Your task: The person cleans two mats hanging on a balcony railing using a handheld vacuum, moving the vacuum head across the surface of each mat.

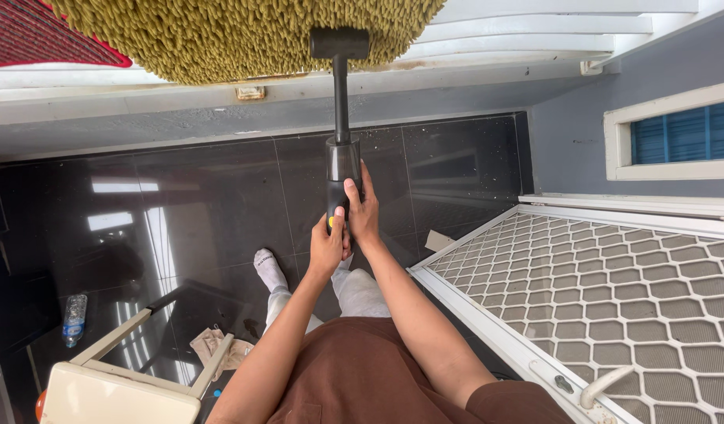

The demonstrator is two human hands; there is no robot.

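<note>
Your left hand [327,247] and right hand [363,213] both grip the black handheld vacuum cleaner [342,161], steadying its nozzle against the shaggy olive-yellow mat [221,35].

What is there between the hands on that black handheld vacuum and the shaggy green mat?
In the head view, only the vacuum's own body and thin black tube span from the left hand and right hand to its nozzle, pressed against the shaggy olive-green mat.

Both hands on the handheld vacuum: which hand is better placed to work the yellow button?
Left, probably. The left hand grips the low end of the black handheld vacuum, its thumb resting by the yellow button. The right hand wraps the body higher up, fingers away from it.
</note>
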